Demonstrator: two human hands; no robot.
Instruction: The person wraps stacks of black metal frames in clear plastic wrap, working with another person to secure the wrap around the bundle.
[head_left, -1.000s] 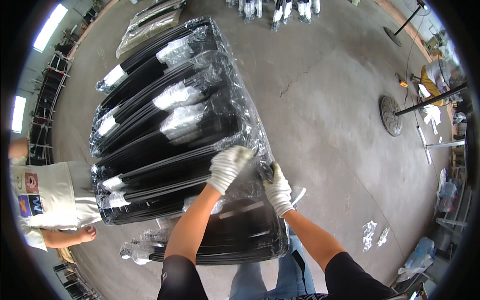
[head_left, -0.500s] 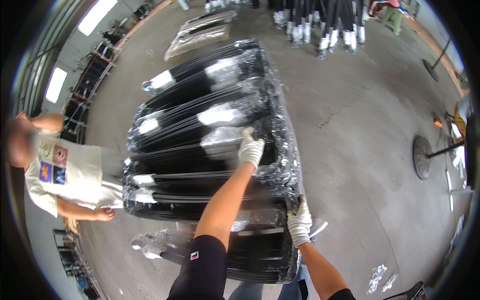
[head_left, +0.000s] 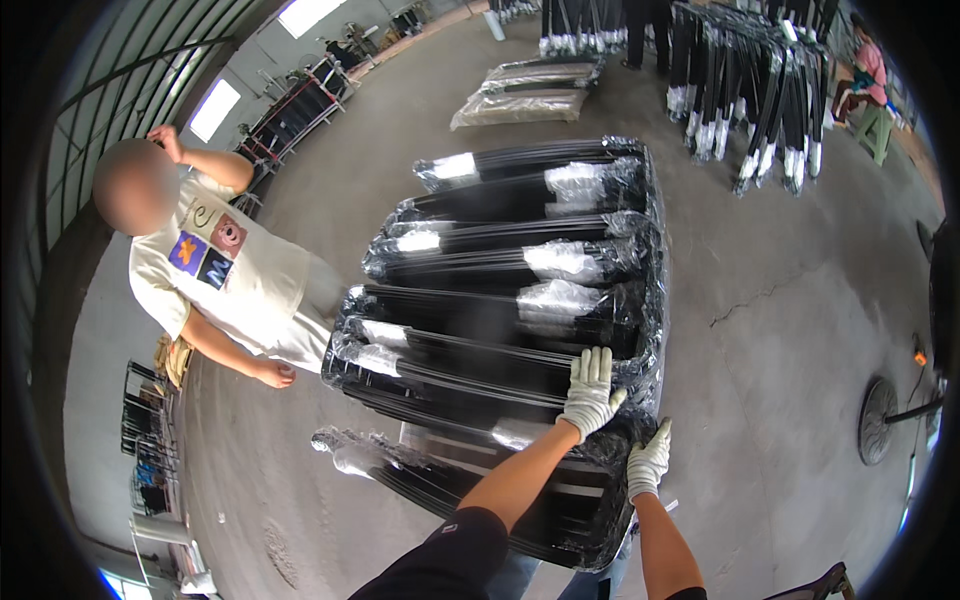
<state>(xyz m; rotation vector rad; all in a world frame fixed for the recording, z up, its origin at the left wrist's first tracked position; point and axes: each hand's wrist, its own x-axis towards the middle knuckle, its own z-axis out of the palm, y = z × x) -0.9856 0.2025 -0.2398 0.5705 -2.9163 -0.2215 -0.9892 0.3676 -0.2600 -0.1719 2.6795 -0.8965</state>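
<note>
"Moving nearer the right hand (head_left: 650, 462), the left hand (head_left: 590, 400) lies flat atop the wrapped bundles (head_left: 450, 312) ahead, fingers straight."
"Meaning?"
"Probably steadying their right ends; the right fingers' grip cannot be told."

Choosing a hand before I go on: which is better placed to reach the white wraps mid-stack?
Probably the left hand: it is open over the black bundles, pointing toward the white wraps and nearer them. The right hand is farther off, at the bundles' right edge.
</note>
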